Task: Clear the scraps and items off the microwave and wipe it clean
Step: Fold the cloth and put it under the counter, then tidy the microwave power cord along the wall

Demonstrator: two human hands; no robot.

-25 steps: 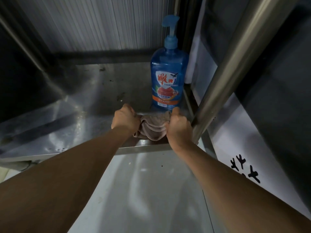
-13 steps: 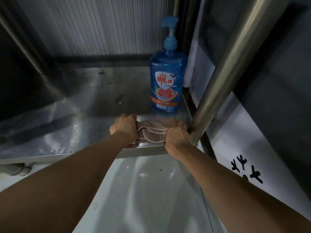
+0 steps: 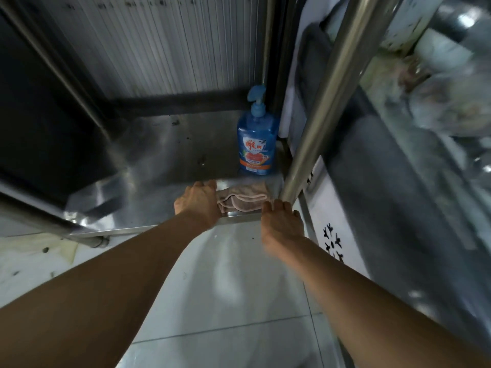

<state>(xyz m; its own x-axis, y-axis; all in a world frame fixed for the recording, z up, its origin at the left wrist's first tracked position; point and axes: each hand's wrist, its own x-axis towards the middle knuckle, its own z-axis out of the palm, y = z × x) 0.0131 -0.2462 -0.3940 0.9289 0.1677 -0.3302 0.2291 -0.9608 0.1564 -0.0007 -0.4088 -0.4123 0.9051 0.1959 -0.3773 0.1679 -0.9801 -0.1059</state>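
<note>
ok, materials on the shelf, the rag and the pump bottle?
Shelf: looks like stainless steel, brushed and smudged, with soft streaky glare and dark specks. Rag: soft fabric, pinkish-beige, likely microfibre or terry; it lies in limp folds with a stitched edge. Pump bottle: translucent blue plastic with a printed glossy label and an opaque light-blue pump.

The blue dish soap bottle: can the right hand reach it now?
Probably yes. The right hand is off the cloth, and the dish soap bottle stands just behind with nothing between.
</note>
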